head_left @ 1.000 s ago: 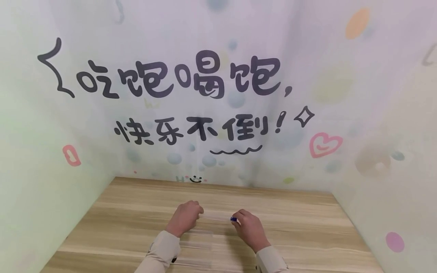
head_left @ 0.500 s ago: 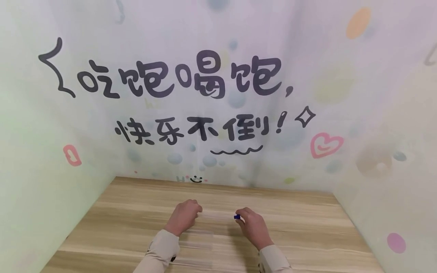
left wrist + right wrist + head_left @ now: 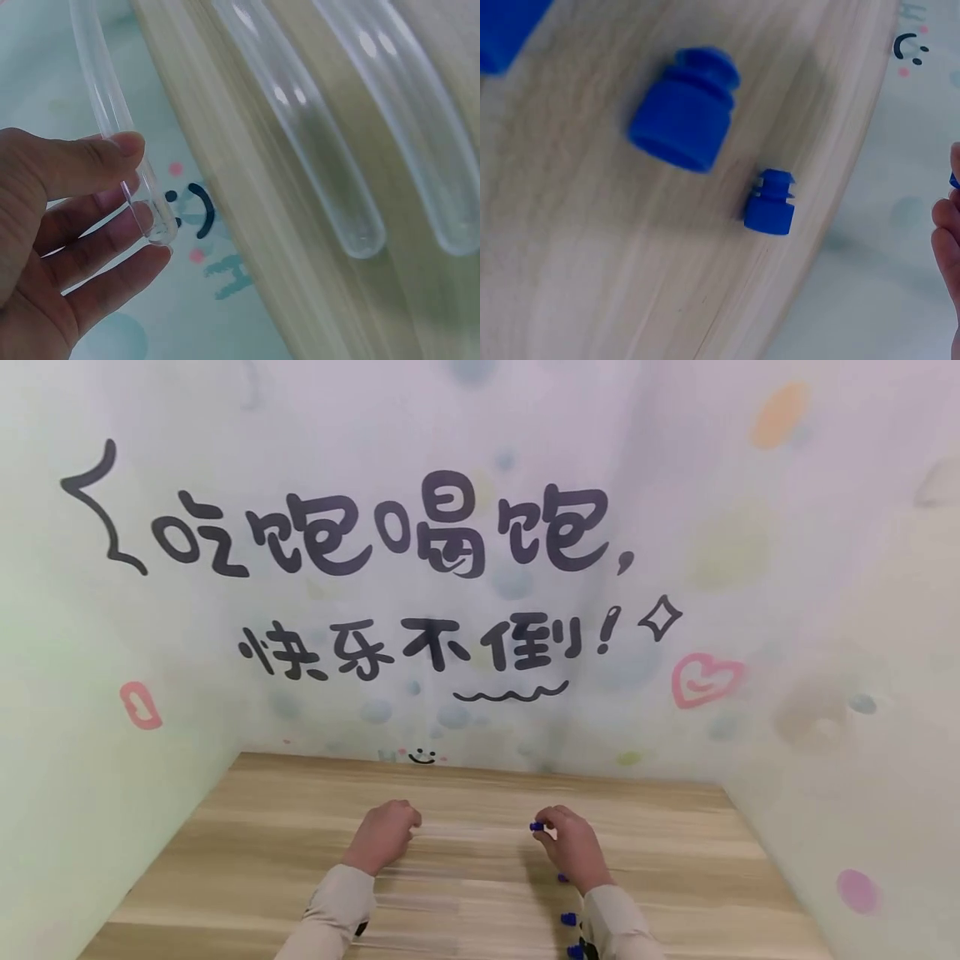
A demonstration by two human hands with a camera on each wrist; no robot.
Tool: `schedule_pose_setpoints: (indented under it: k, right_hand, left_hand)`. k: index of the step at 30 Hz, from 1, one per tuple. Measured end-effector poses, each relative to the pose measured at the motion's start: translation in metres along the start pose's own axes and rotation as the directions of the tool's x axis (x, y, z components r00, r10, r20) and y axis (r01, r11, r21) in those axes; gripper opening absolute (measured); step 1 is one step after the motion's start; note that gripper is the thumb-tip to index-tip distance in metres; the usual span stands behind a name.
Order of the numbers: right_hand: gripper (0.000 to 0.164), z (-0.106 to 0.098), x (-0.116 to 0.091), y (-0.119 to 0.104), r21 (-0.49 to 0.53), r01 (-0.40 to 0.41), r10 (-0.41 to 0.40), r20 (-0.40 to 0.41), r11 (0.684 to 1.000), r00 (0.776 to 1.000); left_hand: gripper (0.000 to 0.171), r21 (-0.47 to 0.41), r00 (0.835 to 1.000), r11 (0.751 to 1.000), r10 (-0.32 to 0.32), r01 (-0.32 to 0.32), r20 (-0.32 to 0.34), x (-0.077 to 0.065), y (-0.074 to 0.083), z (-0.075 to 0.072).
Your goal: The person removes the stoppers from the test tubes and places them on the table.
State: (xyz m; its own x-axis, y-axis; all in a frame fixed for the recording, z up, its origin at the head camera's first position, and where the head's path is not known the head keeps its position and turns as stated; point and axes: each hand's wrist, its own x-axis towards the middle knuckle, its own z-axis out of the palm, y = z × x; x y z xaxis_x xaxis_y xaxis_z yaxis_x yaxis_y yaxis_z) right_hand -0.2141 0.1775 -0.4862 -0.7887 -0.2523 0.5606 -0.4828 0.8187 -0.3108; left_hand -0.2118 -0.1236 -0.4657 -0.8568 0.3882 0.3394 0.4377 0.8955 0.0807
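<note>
My left hand (image 3: 384,835) pinches a clear test tube (image 3: 112,94) near its rounded closed end, thumb on one side and fingers on the other. In the head view that tube is almost invisible against the wood. To its right, my right hand (image 3: 576,847) holds a small blue stopper (image 3: 537,827) between thumb and fingertips, above the table. Only the edge of that hand shows in the right wrist view. Two more clear tubes (image 3: 300,135) lie side by side on the table in the left wrist view.
Several blue stoppers (image 3: 682,112) stand in a row on the wood-grain table (image 3: 277,810), beside and partly behind the right forearm. A printed backdrop (image 3: 420,410) with black lettering rises at the table's back edge and along both sides.
My right hand has moved right and slightly up with the stopper, widening the gap between the hands. The left hand has shifted a little left. Stoppers beside the right sleeve have come into view.
</note>
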Motion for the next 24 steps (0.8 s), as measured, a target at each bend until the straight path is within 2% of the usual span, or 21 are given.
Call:
schedule_pose_setpoints:
  k: [3, 8, 16, 19, 24]
  right_hand:
    - [0.02, 0.0, 0.002, 0.003, 0.005, -0.004, 0.004, 0.016, 1.0, 1.0]
    - [0.018, -0.002, 0.001, 0.013, -0.026, -0.032, 0.032, 0.006, 0.999, 0.999]
    - [0.016, -0.006, -0.002, 0.028, -0.072, -0.079, 0.083, 0.062, 0.994, 0.995]
    - [0.015, -0.008, -0.003, 0.03, -0.089, -0.118, 0.128, 0.117, 0.989, 0.985]
    - [0.012, -0.008, -0.005, 0.032, -0.1, -0.179, 0.197, 0.214, 0.979, 0.957]
  left_hand:
    - [0.018, -0.035, 0.999, 0.998, -0.045, 0.046, 0.02, -0.004, -0.004, 0.0]
    - [0.018, -0.041, 0.999, 0.998, -0.042, 0.043, 0.02, -0.004, -0.009, 0.001]
    - [0.019, -0.002, 0.999, 0.999, -0.037, 0.037, 0.013, -0.002, -0.014, 0.0]
    - [0.019, -0.015, 0.998, 0.998, -0.058, 0.059, 0.032, -0.002, -0.017, 0.002]
    - [0.021, -0.03, 0.989, 0.992, -0.117, 0.121, 0.094, -0.005, -0.02, 0.011]
